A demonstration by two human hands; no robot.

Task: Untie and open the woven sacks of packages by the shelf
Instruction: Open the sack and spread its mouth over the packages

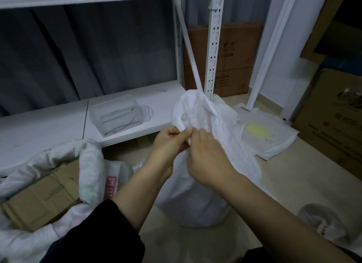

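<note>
- The white woven sack (197,194) stands on the floor just in front of the shelf's white upright (214,47); its gathered neck rises into a loose ruffle above the hands, so the tie looks not yet undone.
- The left hand (168,143) pinches the neck with thumb and curled fingers, probably to steady the fabric; the right hand (205,157) has its fingers curled onto the same spot, apparently working at the knot, which is hidden between them.
- A 2nd sack (58,184) lies to the left with its mouth already rolled open, a cardboard box (43,200) showing inside.
- On the low shelf board (49,125) rests a clear plastic container (115,116); a flat clear bag (262,133) lies on the floor to the right, near stacked cardboard cartons (333,125).
</note>
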